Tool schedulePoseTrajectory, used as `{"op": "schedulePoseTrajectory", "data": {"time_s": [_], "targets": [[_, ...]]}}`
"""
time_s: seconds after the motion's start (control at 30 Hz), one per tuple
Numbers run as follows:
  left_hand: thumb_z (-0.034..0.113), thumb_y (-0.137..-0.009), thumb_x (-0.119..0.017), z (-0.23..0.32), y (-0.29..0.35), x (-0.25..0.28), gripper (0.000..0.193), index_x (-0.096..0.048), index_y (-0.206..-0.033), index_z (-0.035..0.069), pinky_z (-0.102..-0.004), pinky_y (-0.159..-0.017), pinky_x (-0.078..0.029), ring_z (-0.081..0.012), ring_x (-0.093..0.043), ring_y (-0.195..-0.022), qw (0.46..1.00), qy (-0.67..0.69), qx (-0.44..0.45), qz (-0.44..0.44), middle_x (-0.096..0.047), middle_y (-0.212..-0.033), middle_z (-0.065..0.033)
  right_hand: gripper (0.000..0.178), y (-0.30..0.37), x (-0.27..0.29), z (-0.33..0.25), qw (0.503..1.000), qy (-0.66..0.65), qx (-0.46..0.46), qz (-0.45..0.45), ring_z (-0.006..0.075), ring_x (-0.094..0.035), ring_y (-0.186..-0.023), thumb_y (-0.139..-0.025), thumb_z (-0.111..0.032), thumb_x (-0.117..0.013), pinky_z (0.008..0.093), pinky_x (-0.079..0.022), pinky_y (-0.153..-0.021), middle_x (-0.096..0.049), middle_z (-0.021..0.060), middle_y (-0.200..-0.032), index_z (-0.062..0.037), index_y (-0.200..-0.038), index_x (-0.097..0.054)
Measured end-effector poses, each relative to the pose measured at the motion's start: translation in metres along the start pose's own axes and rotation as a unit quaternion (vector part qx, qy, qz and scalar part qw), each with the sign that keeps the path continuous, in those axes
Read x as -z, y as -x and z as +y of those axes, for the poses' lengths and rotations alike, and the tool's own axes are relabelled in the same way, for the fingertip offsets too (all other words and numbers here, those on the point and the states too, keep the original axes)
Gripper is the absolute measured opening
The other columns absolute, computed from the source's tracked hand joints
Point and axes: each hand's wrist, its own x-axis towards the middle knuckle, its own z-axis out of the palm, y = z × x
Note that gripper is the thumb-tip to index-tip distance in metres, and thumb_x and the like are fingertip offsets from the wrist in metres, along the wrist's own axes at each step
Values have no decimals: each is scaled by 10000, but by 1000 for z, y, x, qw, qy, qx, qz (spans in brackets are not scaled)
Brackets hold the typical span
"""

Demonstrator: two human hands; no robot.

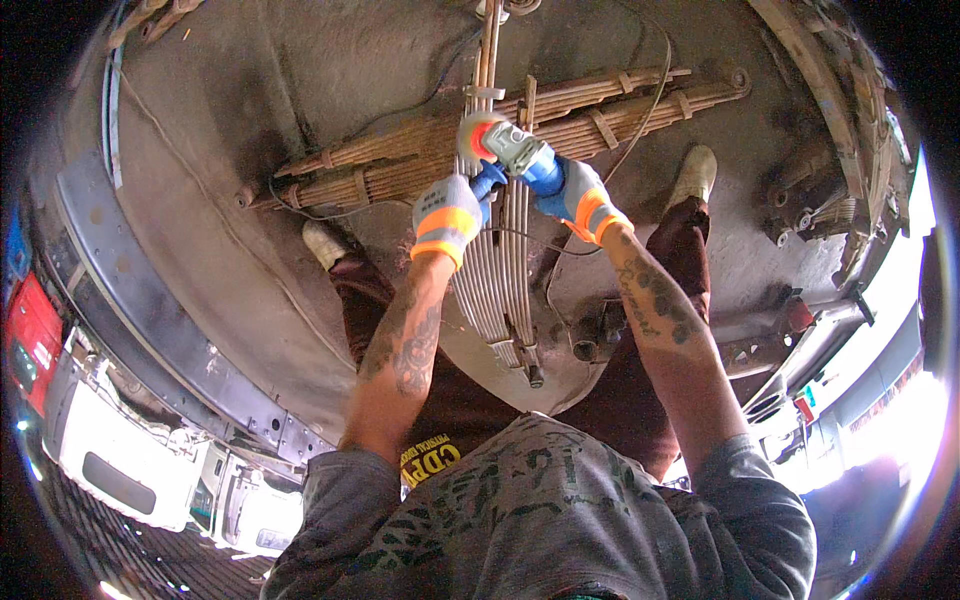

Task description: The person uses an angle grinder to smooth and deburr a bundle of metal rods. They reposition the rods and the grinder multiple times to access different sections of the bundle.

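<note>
My right hand (582, 195), in a grey glove with orange bands, is wrapped round the blue body of an angle grinder (516, 150). My left hand (446, 214), gloved alike, grips the grinder's blue side handle (488, 180). The grinder's grey head points to the upper left, and its round disc (478, 134) looks blurred with an orange glow. Just below the disc lies a leaf spring pack (500, 275), its leaves running from between my legs away from me. Whether the disc touches the leaves I cannot tell.
Other rusty leaf spring packs (390, 145) lie crosswise under and beyond this one. A cable (655, 95) crosses the floor at the right. A long dark steel beam (150, 290) curves along the left. Metal parts (810, 195) sit at the right, and white vehicles (120, 450) stand lower left.
</note>
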Motion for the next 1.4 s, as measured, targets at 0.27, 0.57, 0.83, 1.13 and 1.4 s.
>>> {"op": "schedulePoseTrajectory", "data": {"time_s": [0.27,0.57,0.83,1.13,1.4], "targets": [[445,-871,-750,-26,-19,-14,362,-770,-919,86,-554,-742,-557,-459,-720,-852,996,-41,-16,77,-744,-892,-238,529,-15,-18,-6,997,-1,61,47,273,-756,-880,-671,-261,-867,392,-594,-814,-782,143,-945,-100,-1159,-745],[588,-958,-646,-9,-8,-9,540,-802,-912,73,-543,-739,-560,-443,-737,-830,996,-48,-7,69,-745,-851,-245,500,-11,-21,14,995,4,89,47,168,-716,-826,-686,-148,-866,364,-579,-790,-782,131,-948,-28,-1148,-717],[429,-914,-718,-6,-11,2,356,-810,-934,85,-528,-759,-578,-419,-751,-853,991,-93,-21,91,-763,-904,-221,544,-42,-35,24,992,-68,99,24,259,-773,-863,-673,-262,-890,378,-600,-809,-792,148,-992,-83,-1164,-738],[399,-860,-766,5,-11,-7,334,-792,-996,95,-527,-802,-582,-416,-750,-894,993,-95,-23,58,-772,-948,-210,526,-38,-46,46,984,-163,75,18,154,-731,-905,-689,-220,-892,337,-585,-871,-787,73,-1001,-78,-1171,-736],[316,-874,-729,2,-3,15,267,-817,-961,80,-518,-786,-589,-412,-756,-881,992,-87,-35,87,-765,-910,-225,553,-50,-49,34,990,-102,94,30,209,-760,-829,-657,-275,-905,370,-600,-792,-796,114,-952,-89,-1152,-746]]}}
